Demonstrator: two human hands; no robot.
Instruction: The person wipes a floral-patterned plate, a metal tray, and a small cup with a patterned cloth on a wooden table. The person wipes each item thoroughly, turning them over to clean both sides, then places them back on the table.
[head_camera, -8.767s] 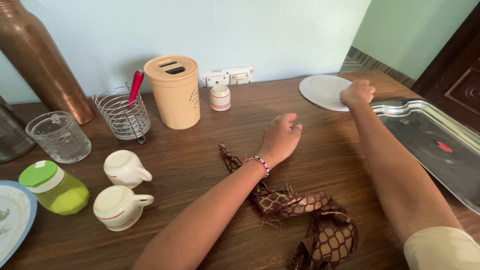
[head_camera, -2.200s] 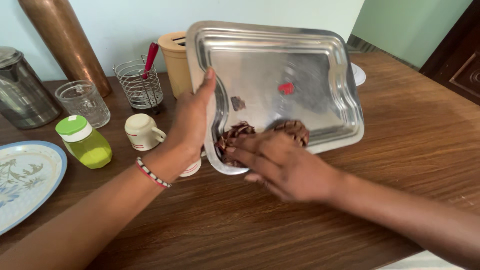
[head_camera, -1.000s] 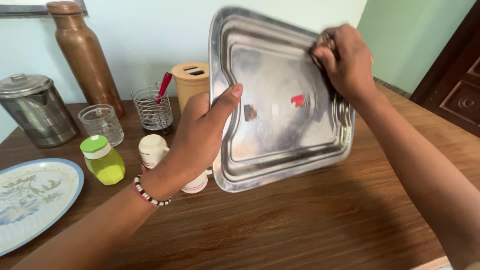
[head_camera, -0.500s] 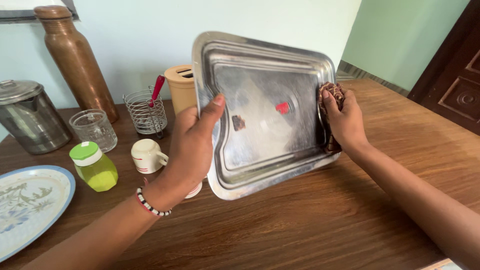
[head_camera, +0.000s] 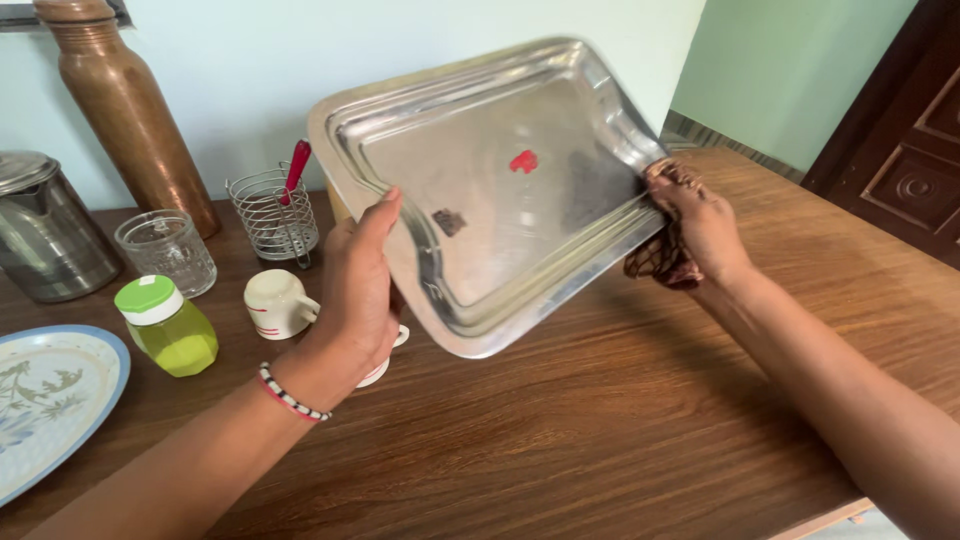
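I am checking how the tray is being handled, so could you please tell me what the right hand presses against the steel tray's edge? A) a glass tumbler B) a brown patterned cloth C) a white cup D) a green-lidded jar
B: the right hand holds a brown patterned cloth bunched against the right edge of the steel tray, which the left hand grips.

- copper bottle, far left
- steel jug
- glass
- green-lidded jar
- wire holder
- white cup
- floral plate
- wooden table
- dark door, right
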